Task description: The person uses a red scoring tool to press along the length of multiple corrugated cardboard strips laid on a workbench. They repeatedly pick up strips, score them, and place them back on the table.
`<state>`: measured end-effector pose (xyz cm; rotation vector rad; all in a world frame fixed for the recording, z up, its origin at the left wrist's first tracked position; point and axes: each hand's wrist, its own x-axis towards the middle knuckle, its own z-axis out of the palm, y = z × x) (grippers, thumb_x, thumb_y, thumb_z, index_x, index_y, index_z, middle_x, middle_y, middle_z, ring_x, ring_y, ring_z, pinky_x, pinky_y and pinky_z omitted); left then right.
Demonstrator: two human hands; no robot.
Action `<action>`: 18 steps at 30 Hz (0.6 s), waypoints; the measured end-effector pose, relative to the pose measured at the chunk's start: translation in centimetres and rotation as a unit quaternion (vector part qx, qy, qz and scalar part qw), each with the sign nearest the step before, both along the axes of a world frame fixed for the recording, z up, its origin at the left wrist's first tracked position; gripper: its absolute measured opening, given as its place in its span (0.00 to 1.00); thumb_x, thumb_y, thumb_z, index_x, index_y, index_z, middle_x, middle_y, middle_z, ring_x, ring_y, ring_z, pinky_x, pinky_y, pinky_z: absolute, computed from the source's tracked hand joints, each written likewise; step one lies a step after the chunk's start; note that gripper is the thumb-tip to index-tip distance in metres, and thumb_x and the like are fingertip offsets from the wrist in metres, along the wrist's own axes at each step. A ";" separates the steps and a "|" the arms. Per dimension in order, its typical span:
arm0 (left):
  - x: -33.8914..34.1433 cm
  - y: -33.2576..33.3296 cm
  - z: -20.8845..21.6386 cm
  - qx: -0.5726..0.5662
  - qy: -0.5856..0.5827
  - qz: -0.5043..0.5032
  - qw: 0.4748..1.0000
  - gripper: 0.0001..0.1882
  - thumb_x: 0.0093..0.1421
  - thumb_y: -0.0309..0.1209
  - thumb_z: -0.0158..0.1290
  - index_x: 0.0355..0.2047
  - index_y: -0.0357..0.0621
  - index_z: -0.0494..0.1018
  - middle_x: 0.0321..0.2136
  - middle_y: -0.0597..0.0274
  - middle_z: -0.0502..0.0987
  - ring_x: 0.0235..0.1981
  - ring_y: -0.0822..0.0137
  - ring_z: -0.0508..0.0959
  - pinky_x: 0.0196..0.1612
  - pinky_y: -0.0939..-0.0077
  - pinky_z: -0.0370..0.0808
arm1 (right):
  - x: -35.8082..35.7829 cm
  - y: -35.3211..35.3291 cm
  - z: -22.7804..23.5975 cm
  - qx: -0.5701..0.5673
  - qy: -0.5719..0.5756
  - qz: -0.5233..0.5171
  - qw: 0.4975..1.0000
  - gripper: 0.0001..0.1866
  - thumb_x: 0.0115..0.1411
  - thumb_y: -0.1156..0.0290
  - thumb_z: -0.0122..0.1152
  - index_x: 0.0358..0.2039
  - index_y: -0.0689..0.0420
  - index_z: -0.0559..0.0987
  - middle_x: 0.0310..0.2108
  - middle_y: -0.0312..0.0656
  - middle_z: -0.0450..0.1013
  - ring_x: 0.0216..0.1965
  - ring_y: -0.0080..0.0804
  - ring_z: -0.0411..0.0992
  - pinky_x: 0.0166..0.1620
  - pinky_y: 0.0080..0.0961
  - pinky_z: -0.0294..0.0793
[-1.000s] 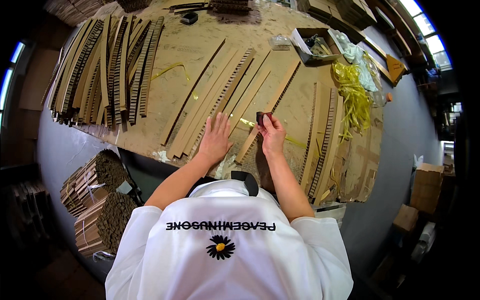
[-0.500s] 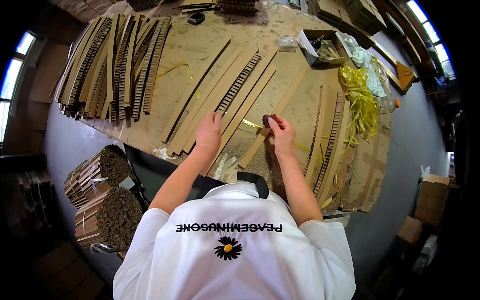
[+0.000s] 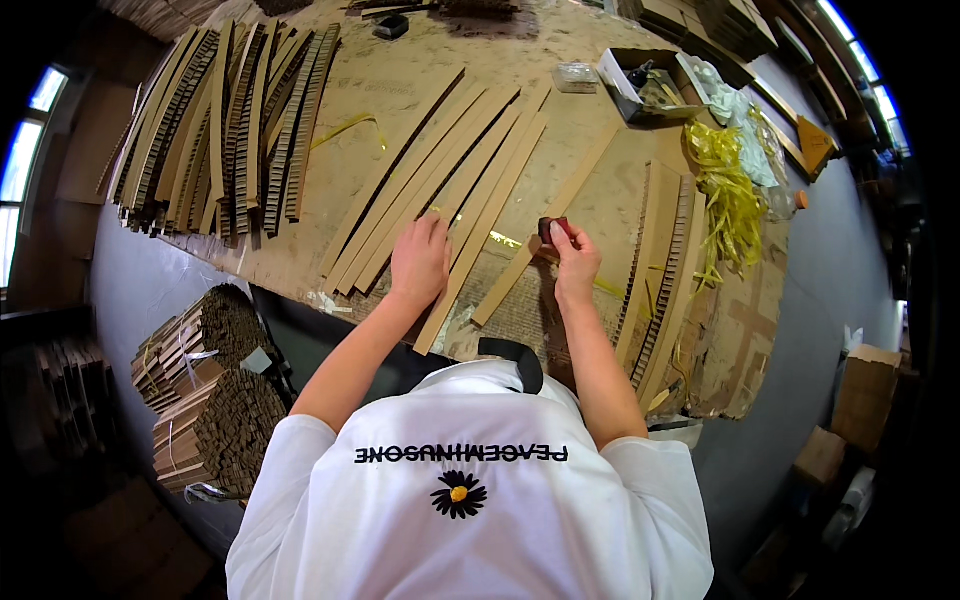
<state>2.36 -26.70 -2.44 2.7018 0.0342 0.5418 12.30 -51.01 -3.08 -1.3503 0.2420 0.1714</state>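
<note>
My left hand [image 3: 421,260] is over a row of long brown cardboard strips [image 3: 496,202], its fingers bent down around one of them. The fingertips are partly hidden, and a bit of yellow shows beside them. Between the thumb and fingers of my right hand [image 3: 577,264] is a small dark red block [image 3: 553,230]. It is held just above a single cardboard strip [image 3: 540,242] that lies slantwise to the right of the row. The strips in the row lie side by side, with dark gaps or edges between some.
A large heap of honeycomb-edged strips [image 3: 230,130] covers the table's [image 3: 400,130] far left. At right are more strips [image 3: 655,270], yellow ribbon [image 3: 722,190], an open box [image 3: 625,95] and a clear small container [image 3: 575,77]. Bundled strips [image 3: 235,425] stand below the left edge.
The strip by my left hand has tipped from its honeycomb side toward its flat face, and the row has shifted. My right hand has moved slightly right and up with the red block.
</note>
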 end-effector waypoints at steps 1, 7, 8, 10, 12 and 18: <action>-0.1 -0.9 0.5 -0.004 -0.013 0.004 1.000 0.17 0.59 0.34 0.62 0.47 0.42 0.75 0.49 0.50 0.75 0.48 0.48 0.75 0.49 0.55 0.73 | 0.6 -0.6 -0.2 -0.005 0.002 -0.007 1.000 0.12 0.64 0.69 0.71 0.43 0.63 0.85 0.35 0.37 0.82 0.34 0.23 0.78 0.41 0.20 0.77; -2.3 -4.4 0.9 0.078 0.082 0.004 0.994 0.20 0.56 0.34 0.62 0.48 0.43 0.74 0.42 0.53 0.74 0.43 0.50 0.74 0.44 0.56 0.73 | 2.3 1.2 0.1 0.023 0.014 -0.001 1.000 0.12 0.64 0.71 0.72 0.45 0.64 0.85 0.37 0.36 0.82 0.35 0.23 0.78 0.41 0.21 0.78; -2.2 -4.3 0.3 0.097 0.069 0.010 0.993 0.20 0.56 0.35 0.62 0.48 0.43 0.74 0.41 0.53 0.74 0.43 0.51 0.74 0.43 0.56 0.74 | 2.3 1.8 -0.2 0.013 0.029 -0.008 0.999 0.13 0.64 0.71 0.71 0.46 0.64 0.85 0.37 0.37 0.82 0.35 0.23 0.78 0.41 0.21 0.78; -2.0 -2.9 -0.9 0.114 0.081 0.050 0.989 0.19 0.57 0.29 0.57 0.50 0.44 0.74 0.39 0.53 0.75 0.41 0.50 0.76 0.41 0.56 0.76 | 1.2 3.3 -0.8 0.001 0.012 0.047 0.999 0.14 0.64 0.68 0.70 0.45 0.64 0.86 0.34 0.37 0.82 0.31 0.22 0.77 0.37 0.23 0.77; -1.3 -2.0 -1.4 0.055 0.081 0.065 0.993 0.19 0.57 0.30 0.59 0.50 0.44 0.75 0.43 0.52 0.74 0.44 0.49 0.75 0.44 0.54 0.76 | -0.1 4.3 -2.3 0.072 0.051 0.081 0.993 0.12 0.64 0.69 0.69 0.43 0.63 0.86 0.32 0.37 0.82 0.28 0.21 0.76 0.34 0.21 0.76; -1.5 -3.4 1.1 -0.003 0.063 -0.075 0.995 0.17 0.58 0.28 0.61 0.48 0.43 0.77 0.46 0.52 0.75 0.47 0.49 0.76 0.44 0.54 0.75 | -1.7 2.7 1.5 0.019 0.004 0.056 0.998 0.13 0.65 0.68 0.69 0.46 0.63 0.85 0.38 0.38 0.83 0.38 0.23 0.78 0.44 0.22 0.78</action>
